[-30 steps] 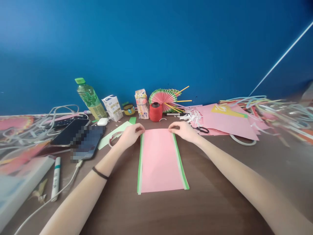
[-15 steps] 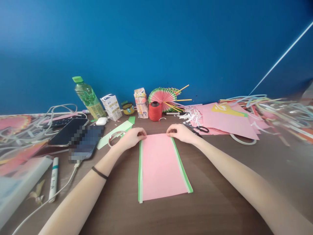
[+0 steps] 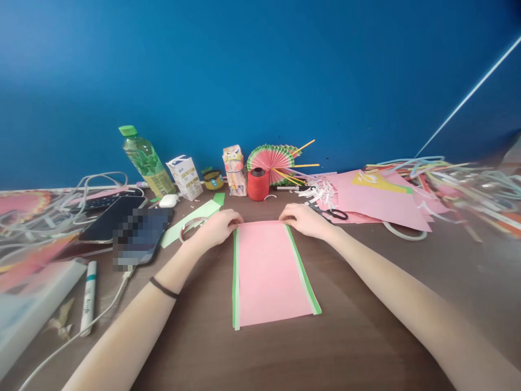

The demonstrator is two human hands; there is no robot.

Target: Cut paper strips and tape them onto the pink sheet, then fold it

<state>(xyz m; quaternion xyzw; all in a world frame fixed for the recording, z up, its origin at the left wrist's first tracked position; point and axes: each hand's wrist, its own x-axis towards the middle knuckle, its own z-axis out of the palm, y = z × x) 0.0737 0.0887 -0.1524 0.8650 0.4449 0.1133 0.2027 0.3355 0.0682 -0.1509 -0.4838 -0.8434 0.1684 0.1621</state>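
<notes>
A pink sheet of paper [image 3: 271, 274] with green and pale green strips along both long sides lies on the brown table in front of me. At its far left corner my left hand [image 3: 222, 227] is closed, thumb and fingertips gripping the edge. My right hand [image 3: 304, 221] pinches the far right corner the same way. The fingers partly hide both corners. Beside my left wrist is a roll of tape [image 3: 189, 227] on pale green paper strips [image 3: 171, 232]. Black-handled scissors [image 3: 337, 214] lie just behind my right hand.
Along the blue wall stand a green bottle [image 3: 146, 165], cartons [image 3: 185, 176], a red thread spool [image 3: 259, 184] and a pleated paper fan [image 3: 271, 156]. Phones [image 3: 142, 236], a cable and a marker [image 3: 88, 298] lie left; pink sheets [image 3: 378, 203] and paper scraps [image 3: 319, 193] lie right.
The near edge of the pink paper has shifted slightly away from me, and its left side a little to the right. Both hands stay at the far corners.
</notes>
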